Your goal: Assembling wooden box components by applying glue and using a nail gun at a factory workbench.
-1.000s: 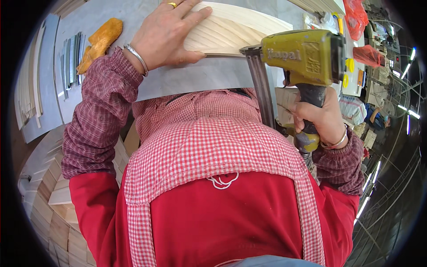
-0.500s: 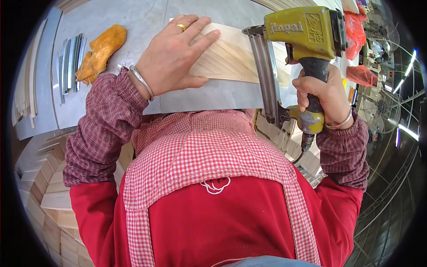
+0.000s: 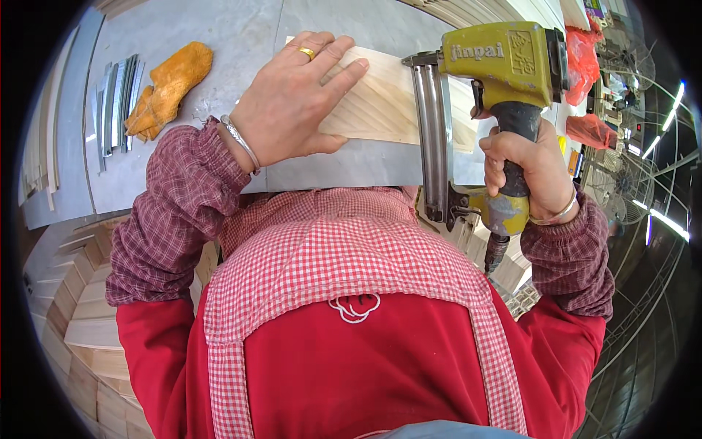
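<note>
A pale wooden board [image 3: 380, 102] lies on the grey tabletop [image 3: 344, 164] in front of me. Over its left part my left hand [image 3: 296, 102] rests palm down, thumb and fingers stretched out. My right hand [image 3: 530, 157] is wrapped round the black grip of a yellow-green pneumatic nail gun [image 3: 501, 62]. The gun's long metal magazine crosses over the right part of the board. Its nose sits above the board's far side; whether it touches the wood I cannot tell. A forefinger is near the trigger.
Left of my left hand lie an orange work glove [image 3: 170, 84] and several thin metal staple strips [image 3: 115, 106]. Wooden pieces [image 3: 95, 322] are stacked below the table at left. Red plastic bags [image 3: 583, 62] and a fan [image 3: 627, 186] stand at right.
The nail gun and my right hand have shifted slightly down in the picture. My left hand stays spread on the board, a little further right and lower in view.
</note>
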`<state>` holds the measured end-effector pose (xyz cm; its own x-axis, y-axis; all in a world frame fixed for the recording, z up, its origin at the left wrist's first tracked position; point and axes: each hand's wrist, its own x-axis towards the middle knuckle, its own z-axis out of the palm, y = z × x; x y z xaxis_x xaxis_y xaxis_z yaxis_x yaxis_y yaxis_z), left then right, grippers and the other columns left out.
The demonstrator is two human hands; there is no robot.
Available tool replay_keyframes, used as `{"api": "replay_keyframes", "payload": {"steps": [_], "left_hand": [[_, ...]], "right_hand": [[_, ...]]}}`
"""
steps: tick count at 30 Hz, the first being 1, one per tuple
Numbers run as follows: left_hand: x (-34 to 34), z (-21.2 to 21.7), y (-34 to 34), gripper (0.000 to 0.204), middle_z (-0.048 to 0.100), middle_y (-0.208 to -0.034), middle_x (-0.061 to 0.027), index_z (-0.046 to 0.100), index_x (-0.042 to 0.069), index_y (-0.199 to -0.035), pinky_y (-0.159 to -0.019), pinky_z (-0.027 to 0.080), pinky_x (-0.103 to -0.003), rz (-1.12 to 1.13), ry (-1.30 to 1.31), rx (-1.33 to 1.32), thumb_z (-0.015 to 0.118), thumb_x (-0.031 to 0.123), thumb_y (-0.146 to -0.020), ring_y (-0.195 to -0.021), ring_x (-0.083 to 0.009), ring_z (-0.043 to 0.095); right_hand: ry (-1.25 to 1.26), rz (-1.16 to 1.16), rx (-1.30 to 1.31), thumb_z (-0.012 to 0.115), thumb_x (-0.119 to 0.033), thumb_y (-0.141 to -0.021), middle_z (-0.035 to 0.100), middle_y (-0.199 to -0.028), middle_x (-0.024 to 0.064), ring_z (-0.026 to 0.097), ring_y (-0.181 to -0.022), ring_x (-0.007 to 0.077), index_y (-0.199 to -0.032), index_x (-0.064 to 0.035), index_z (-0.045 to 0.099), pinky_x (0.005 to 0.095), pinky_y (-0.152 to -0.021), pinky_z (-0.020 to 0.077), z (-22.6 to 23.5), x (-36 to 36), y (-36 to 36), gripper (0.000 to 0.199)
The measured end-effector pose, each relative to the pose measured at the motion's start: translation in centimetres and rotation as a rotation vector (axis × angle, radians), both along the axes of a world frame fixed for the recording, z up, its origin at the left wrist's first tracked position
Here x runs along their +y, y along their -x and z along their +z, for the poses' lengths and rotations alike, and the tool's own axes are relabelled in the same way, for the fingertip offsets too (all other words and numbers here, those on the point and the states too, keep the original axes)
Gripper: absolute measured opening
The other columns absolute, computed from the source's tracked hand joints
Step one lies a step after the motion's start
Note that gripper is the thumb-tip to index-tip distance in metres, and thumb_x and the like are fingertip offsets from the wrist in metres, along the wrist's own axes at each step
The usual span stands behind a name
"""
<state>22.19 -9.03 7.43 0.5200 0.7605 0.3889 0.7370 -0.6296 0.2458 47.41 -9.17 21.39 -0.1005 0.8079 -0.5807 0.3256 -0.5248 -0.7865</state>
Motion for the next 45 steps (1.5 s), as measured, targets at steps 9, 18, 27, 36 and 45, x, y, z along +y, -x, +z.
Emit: {"api": "replay_keyframes", "payload": {"steps": [9, 18, 27, 36, 45], "left_hand": [[-4.2, -1.3, -2.8, 0.044, 0.05, -0.128, -0.0166, 0.055, -0.001, -0.116, -0.106, 0.034, -0.038, 0.102, -0.188, 0.092, 0.062, 0.013, -0.075, -0.123, -0.0272, 0.044], [-9.1, -3.8, -5.9, 0.03, 0.056, -0.121, -0.0167, 0.058, -0.006, -0.107, -0.103, 0.039, -0.036, 0.139, -0.278, -0.242, 0.052, 0.007, -0.08, -0.115, -0.0256, 0.052], [-9.7, -3.4, -7.5, 0.028, 0.057, -0.118, -0.016, 0.059, -0.005, -0.104, -0.101, 0.04, -0.035, 0.11, -0.248, -0.291, 0.053, 0.007, -0.08, -0.113, -0.0247, 0.054], [-9.8, -3.4, -7.3, 0.027, 0.058, -0.117, -0.0158, 0.06, -0.005, -0.102, -0.1, 0.042, -0.035, 0.111, -0.226, -0.318, 0.053, 0.006, -0.079, -0.111, -0.0245, 0.055], [-10.0, -3.6, -7.3, 0.027, 0.058, -0.115, -0.0153, 0.06, -0.005, -0.102, -0.099, 0.042, -0.034, 0.12, -0.238, -0.337, 0.053, 0.006, -0.079, -0.109, -0.0243, 0.056]], "right_hand": [[-0.146, 0.168, -0.254, 0.058, 0.001, -0.07, 0.051, -0.049, 0.0051, 0.044, -0.037, 0.0126, -0.095, 0.0061, 0.056, 0.0205, -0.041, 0.0375, 1.2, -0.4, 1.1, 0.026], [-0.183, 0.326, -0.242, 0.06, 0.002, -0.069, 0.053, -0.053, 0.0056, 0.045, -0.037, 0.0126, -0.086, 0.0054, 0.058, 0.0213, -0.041, 0.0384, 1.3, 0.1, 3.9, 0.018], [-0.107, 0.397, -0.242, 0.061, 0.006, -0.067, 0.054, -0.055, 0.0056, 0.047, -0.04, 0.012, -0.085, 0.0047, 0.057, 0.0218, -0.04, 0.0381, 1.3, -0.4, 3.2, 0.019], [-0.096, 0.411, -0.251, 0.062, 0.006, -0.066, 0.055, -0.058, 0.0052, 0.048, -0.041, 0.0118, -0.085, 0.0026, 0.057, 0.0212, -0.039, 0.0369, 1.3, -0.5, 3.8, 0.021], [-0.119, 0.459, -0.326, 0.063, 0.008, -0.064, 0.057, -0.061, 0.005, 0.048, -0.042, 0.0122, -0.088, 0.001, 0.057, 0.0225, -0.04, 0.0369, 1.0, -0.4, 3.6, 0.026]]}}
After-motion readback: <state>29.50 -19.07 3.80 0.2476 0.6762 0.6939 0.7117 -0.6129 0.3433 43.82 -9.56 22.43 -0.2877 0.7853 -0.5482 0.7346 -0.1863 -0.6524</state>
